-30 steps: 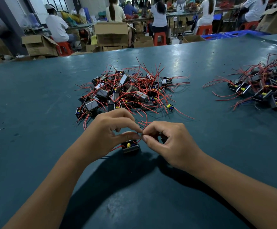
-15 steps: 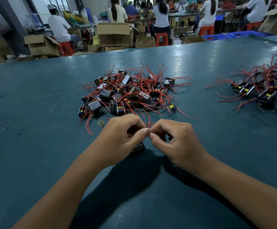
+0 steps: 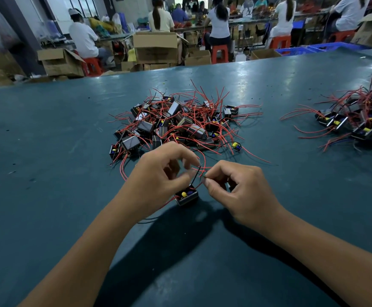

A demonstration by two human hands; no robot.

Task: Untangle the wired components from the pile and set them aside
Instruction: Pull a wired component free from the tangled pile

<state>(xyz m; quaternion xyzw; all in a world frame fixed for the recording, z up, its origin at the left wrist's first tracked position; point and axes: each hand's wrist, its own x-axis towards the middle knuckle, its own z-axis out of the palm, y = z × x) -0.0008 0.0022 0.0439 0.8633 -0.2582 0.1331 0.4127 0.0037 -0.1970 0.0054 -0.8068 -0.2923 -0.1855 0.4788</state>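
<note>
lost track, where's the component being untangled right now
In the head view, the component sits on the table between the left hand and right hand, just nearer than the pile.

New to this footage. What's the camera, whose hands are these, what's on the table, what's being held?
There is no robot: one wide-angle camera worn on a person's head looks down at their bare hands. On the green table lies a tangled pile of small black components with red wires; a second pile lies far right. One component sits on the table between the hands. The right hand pinches its wires; the left hand, fingers curled, meets the same wires, its grip blurred. Other workers sit behind.
</note>
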